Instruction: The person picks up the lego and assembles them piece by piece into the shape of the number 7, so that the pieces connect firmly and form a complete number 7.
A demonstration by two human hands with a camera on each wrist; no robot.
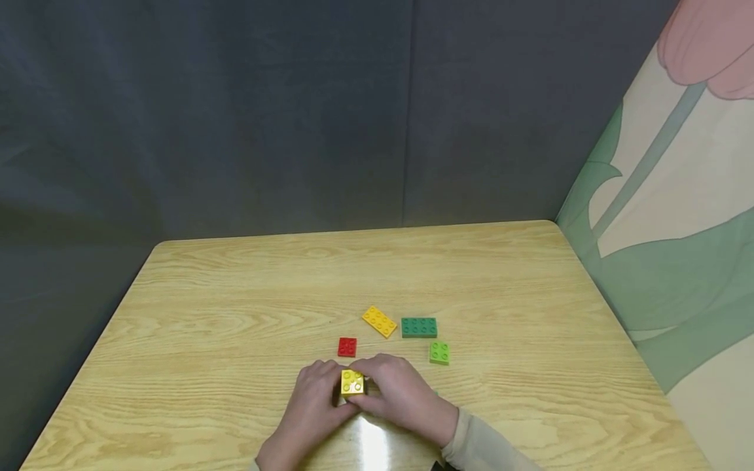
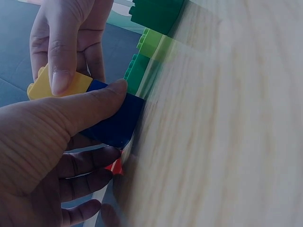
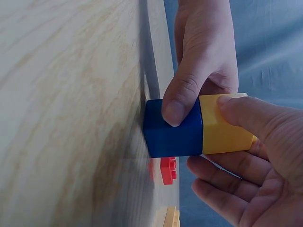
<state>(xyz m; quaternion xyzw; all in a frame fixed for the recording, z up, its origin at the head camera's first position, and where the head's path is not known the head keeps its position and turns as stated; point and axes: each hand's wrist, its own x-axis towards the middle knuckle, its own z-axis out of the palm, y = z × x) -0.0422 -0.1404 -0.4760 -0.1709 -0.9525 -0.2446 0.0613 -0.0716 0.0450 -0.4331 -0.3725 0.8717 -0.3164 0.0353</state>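
Observation:
A yellow brick [image 1: 352, 383] with studs on top sits over a blue brick [image 3: 174, 135], the two flush together and upright near the table's front. Low down, my left hand [image 1: 315, 399] grips the blue brick, its thumb across the near face in the left wrist view. My right hand [image 1: 400, 396] pinches the yellow brick from the other side, thumb on its face. The blue brick's lower edge is right at the tabletop. From the head view the blue brick is hidden under the yellow one.
Beyond my hands lie a small red brick [image 1: 347, 347], a long orange-yellow brick [image 1: 379, 322], a long dark green brick [image 1: 419, 328] and a lime brick [image 1: 439, 353]. Another green brick [image 2: 136, 73] is mostly hidden by my right hand. A dark curtain [image 1: 283, 118] stands behind the wooden table [image 1: 235, 288].

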